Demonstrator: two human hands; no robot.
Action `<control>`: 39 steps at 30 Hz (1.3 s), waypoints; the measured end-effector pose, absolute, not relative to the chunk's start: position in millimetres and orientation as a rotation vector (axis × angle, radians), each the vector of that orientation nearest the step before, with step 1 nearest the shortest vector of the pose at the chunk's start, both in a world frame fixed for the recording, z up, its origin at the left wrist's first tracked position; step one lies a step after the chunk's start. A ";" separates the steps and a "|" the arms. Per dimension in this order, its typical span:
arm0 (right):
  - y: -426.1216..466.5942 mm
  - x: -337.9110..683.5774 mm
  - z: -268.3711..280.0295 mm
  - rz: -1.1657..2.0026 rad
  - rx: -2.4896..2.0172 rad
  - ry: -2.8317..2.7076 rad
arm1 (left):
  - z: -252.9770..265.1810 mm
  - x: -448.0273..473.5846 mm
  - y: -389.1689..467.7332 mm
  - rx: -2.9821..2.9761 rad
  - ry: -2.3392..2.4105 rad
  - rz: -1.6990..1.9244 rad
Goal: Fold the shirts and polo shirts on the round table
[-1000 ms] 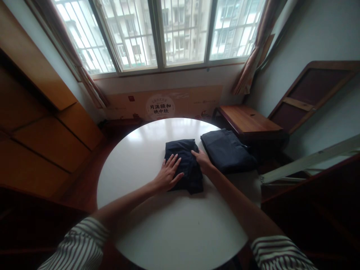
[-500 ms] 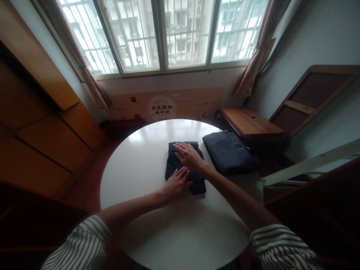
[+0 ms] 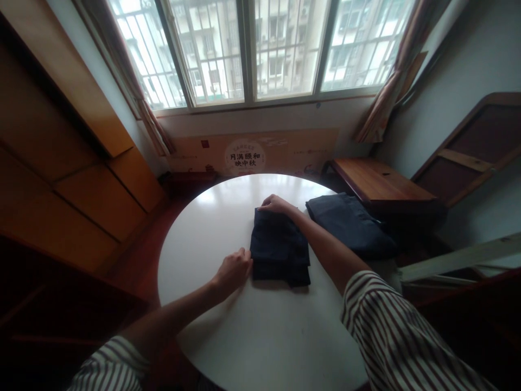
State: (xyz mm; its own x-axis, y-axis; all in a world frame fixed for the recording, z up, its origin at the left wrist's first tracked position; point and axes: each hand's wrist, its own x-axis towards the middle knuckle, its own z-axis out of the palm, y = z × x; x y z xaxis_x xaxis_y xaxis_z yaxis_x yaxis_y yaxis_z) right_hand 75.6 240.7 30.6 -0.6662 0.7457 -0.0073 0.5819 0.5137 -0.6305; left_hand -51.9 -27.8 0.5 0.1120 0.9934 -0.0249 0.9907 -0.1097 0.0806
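A dark navy folded garment lies flat on the round white table; its exact kind does not show. My left hand is closed at the garment's left edge, fingers pinching it near the lower left corner. At the far edge my right hand grips the cloth with bent fingers, its forearm crossing over the garment's right side. Just to the right rests a second dark folded garment, larger and thicker, apart from both hands.
Beyond the table on the right stands a low wooden table. Wooden cabinets line the left side. A barred window with curtains is at the back, above a printed panel. A pale metal frame stands at right.
Both hands lay flat on the garment before. My left hand has moved to its left edge and my right hand to its far edge, both now closed. The view has shifted slightly left.
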 end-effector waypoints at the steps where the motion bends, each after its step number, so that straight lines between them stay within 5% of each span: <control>1: 241.4 74.4 29.5 0.885 -1.117 -2.490 | 0.5 -52.1 -25.3 2.299 2.023 0.023; 13: 227.7 59.4 23.6 0.820 -1.135 -2.477 | 4.7 -55.9 -17.1 2.629 1.571 0.115; 20: 250.1 124.7 62.5 1.010 -1.470 -2.491 | 13.8 -85.5 54.3 1.581 1.651 1.008; 24: 242.2 145.0 66.1 1.262 -1.561 -2.499 | 11.9 -82.2 101.6 1.207 1.444 0.870; 29: 230.0 152.8 74.9 1.357 -1.440 -2.467 | 20.8 -67.9 118.5 1.412 1.300 0.931; 39: 137.1 189.0 146.8 0.326 -0.638 -2.269 | 105.1 -80.3 77.5 2.341 1.162 1.546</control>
State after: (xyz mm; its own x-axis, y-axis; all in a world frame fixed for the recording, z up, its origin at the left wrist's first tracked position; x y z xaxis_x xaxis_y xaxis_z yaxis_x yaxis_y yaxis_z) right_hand 189.0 137.1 146.8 -0.5992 0.5354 0.5952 0.3459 0.8436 -0.4107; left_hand -80.3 77.5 105.1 0.1907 0.6418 0.7428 0.5353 -0.7023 0.4693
